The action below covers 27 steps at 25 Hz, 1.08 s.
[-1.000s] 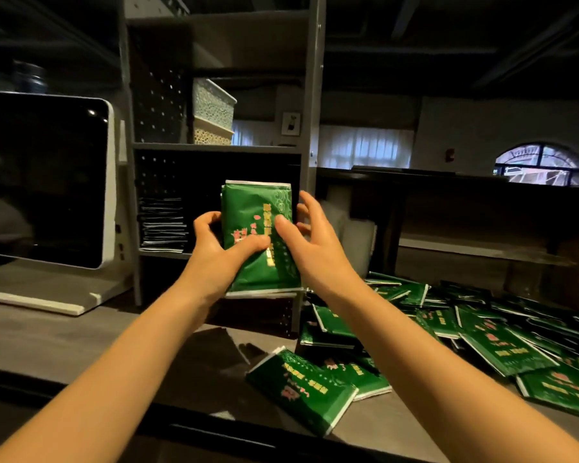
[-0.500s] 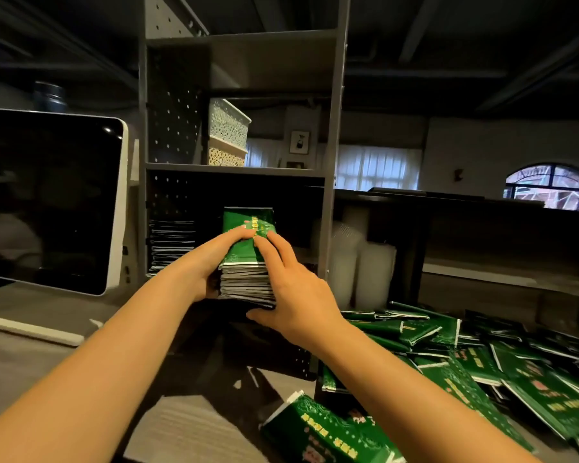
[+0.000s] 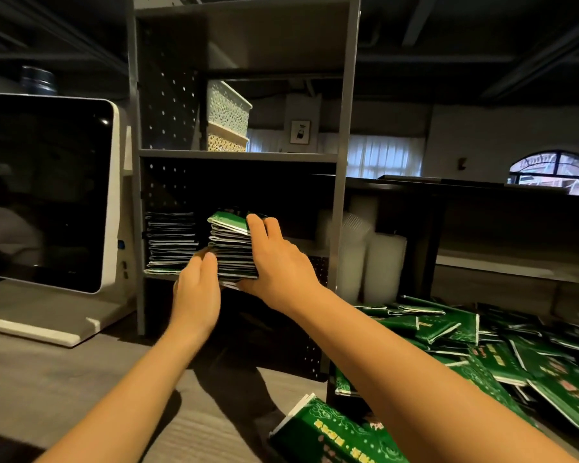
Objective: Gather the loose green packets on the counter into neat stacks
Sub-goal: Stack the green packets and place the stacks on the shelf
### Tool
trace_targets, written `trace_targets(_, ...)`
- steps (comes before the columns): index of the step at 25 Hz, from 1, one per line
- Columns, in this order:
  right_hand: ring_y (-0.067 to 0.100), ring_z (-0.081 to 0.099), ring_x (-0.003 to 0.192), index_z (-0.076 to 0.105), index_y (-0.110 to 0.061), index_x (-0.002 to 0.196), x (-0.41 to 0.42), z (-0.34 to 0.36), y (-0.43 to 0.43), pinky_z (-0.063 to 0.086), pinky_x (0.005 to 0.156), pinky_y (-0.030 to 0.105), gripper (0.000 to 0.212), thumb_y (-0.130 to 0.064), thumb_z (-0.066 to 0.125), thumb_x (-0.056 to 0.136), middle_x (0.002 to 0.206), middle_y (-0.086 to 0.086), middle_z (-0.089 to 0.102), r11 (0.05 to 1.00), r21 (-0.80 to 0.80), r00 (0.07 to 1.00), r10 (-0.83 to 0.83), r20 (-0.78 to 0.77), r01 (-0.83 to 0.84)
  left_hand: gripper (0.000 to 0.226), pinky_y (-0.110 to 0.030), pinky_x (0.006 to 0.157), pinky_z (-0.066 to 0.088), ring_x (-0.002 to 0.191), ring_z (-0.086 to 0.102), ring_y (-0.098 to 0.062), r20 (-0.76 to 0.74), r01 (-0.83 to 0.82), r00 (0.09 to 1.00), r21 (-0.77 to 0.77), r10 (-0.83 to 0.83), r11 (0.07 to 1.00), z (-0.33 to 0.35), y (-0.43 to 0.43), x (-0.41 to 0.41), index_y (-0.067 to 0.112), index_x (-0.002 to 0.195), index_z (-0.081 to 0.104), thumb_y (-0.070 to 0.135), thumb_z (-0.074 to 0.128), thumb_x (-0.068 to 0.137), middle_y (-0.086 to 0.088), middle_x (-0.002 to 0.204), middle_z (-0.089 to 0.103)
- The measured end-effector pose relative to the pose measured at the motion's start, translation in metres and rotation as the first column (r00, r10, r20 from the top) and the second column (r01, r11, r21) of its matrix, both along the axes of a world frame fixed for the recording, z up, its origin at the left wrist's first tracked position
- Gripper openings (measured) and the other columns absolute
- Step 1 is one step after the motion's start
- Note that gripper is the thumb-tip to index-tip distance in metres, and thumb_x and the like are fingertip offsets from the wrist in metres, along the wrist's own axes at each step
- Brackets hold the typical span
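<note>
Green, with white edges, a stack of packets [image 3: 233, 250] is pressed between both hands on the lower shelf [image 3: 238, 157] of a grey rack. The fingers [image 3: 259, 225] of the right hand [image 3: 278, 262] are laid over the top packet and down the stack's right side, holding it. The left hand [image 3: 196, 289] is set flat against the stack's lower left, its fingers straight and close together. Just beside it to the left, a second stack [image 3: 171, 242] is seen on the same shelf. Loose packets [image 3: 482, 349] are heaped on the surface [image 3: 64, 379] at the right, one packet [image 3: 328, 432] lying nearest the camera. Yellow and pink print is carried on their faces, but it cannot be read. A dark screen [image 3: 44, 188] in a white frame is stood at the left, and two patterned baskets [image 3: 228, 118] are kept on the shelf above.
</note>
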State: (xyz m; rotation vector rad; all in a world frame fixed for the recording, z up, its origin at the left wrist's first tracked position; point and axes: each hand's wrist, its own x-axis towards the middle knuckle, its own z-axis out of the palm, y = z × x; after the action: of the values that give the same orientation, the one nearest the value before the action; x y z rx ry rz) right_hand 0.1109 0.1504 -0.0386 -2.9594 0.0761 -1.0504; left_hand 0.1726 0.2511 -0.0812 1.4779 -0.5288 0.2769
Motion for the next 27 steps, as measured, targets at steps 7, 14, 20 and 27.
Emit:
trace_targets(7,0.037,0.053,0.114,0.021,-0.012,0.142,0.024,0.005,0.009,0.048,0.08,0.041,0.083,-0.022,0.073,0.079,0.141,0.012,0.033,0.999,-0.024,0.998,-0.042,-0.038,0.041,0.072,-0.032,0.113,0.018,0.144,0.015,-0.025,0.336,-0.294,0.921,0.267,0.197,0.918,-0.043,-0.01,0.006,0.012,0.151,-0.003,0.013,0.045,0.096,-0.01,0.158,0.007)
trace_targets(14,0.041,0.046,0.123,0.001,-0.016,0.151,0.038,0.016,0.01,0.045,0.089,0.046,0.095,-0.026,0.068,0.084,0.154,0.013,0.017,0.995,0.023,0.979,-0.087,-0.185,0.093,0.08,-0.04,0.117,0.002,0.143,-0.016,-0.016,0.46,-0.447,0.86,0.468,0.223,0.762,-0.056,-0.014,0.012,0.019,0.14,-0.026,0.029,0.042,0.098,0.004,0.148,-0.03)
trace_targets(20,0.037,0.052,0.116,0.009,-0.018,0.15,0.0,0.016,0.001,0.049,0.084,0.042,0.079,-0.02,0.06,0.089,0.15,0.013,0.025,0.993,0.121,0.994,0.027,-0.107,-0.014,0.071,-0.039,0.117,-0.003,0.142,-0.022,-0.014,0.473,-0.424,0.866,0.526,0.162,0.737,-0.04,-0.002,-0.006,0.016,0.149,-0.014,0.024,0.037,0.099,0.0,0.156,-0.022)
trace_targets(27,0.028,0.057,0.101,0.054,-0.019,0.121,-0.096,0.001,-0.031,0.05,0.079,0.043,0.028,-0.023,0.048,0.094,0.116,0.003,0.059,0.999,-0.03,0.992,0.017,-0.126,-0.021,0.069,-0.025,0.112,0.011,0.141,0.018,-0.007,0.529,-0.196,0.819,0.623,-0.223,0.758,-0.023,0.001,-0.069,0.022,0.147,0.026,0.059,0.02,0.09,0.007,0.152,0.028)
